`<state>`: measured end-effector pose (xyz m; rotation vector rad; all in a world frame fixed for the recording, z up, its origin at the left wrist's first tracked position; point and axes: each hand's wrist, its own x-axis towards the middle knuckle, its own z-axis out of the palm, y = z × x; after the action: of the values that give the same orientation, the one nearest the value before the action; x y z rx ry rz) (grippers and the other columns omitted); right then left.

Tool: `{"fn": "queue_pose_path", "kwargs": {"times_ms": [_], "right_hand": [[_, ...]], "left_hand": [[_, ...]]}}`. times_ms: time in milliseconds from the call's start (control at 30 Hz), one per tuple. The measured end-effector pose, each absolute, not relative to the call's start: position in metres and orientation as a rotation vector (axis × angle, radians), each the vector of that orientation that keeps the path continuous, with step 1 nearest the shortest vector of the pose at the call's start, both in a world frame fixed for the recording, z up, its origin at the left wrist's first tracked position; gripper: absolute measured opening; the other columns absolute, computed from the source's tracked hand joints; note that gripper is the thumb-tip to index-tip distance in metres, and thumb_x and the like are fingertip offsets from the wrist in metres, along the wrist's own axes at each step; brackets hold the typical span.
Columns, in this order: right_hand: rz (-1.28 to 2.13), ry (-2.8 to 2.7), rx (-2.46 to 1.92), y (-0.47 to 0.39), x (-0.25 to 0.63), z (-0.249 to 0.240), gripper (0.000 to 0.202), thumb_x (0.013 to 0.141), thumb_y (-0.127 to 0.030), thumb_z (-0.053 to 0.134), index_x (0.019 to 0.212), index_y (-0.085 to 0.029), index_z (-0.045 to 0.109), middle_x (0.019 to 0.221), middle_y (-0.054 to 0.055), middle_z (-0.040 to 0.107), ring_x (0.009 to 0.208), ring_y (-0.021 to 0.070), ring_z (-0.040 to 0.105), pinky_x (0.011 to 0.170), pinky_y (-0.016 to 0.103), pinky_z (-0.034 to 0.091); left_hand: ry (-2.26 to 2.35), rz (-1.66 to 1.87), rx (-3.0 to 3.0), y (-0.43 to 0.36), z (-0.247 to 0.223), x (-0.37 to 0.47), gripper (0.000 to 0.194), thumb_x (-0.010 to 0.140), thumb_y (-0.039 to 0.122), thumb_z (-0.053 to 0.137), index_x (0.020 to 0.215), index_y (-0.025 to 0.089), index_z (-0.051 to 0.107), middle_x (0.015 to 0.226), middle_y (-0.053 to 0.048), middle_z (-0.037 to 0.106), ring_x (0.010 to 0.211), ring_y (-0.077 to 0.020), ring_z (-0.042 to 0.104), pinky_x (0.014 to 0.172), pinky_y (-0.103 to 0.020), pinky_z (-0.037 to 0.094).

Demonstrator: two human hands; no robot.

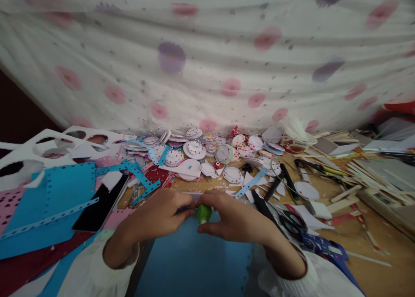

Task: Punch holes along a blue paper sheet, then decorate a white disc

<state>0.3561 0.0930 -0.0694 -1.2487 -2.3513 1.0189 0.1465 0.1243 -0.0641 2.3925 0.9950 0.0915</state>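
My right hand (230, 215) is closed around a small green rounded object (203, 212) with a pale tip pointing down; its exact kind is unclear. Close beside it, my left hand (158, 215) is closed, with a slim dark thing (183, 209) showing between its thumb and fingers. That dark piece points toward the green object, and I cannot tell whether they touch. Below both hands lies a blue sheet (194, 266) with a dotted right edge. The fingers hide much of what they hold.
Stacks of white paper discs (194, 150) with dotted edges line the back. On the left are blue card (68, 189), a black phone (102, 204) and cut-out white board (48, 148). Scissors (293, 223), a blue glue gun (326, 247) and wooden sticks (372, 180) lie right.
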Motion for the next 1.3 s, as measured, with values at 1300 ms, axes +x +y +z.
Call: {"fn": "queue_pose_path", "kwargs": {"times_ms": [1300], "right_hand": [[0.428,-2.815,-1.161,0.104,0.330,-0.085,0.023,0.078,-0.022,0.058,0.095,-0.008,0.062,0.097,0.015,0.066,0.089,0.0256,0.059,0.083,0.039,0.038]], "left_hand": [[0.943,0.155,2.504,0.130,-0.075,0.157,0.047,0.060,0.049,0.081,0.101,0.027,0.071,0.102,-0.003,0.073,0.101,-0.0284,0.061,0.099,-0.042,0.033]]}}
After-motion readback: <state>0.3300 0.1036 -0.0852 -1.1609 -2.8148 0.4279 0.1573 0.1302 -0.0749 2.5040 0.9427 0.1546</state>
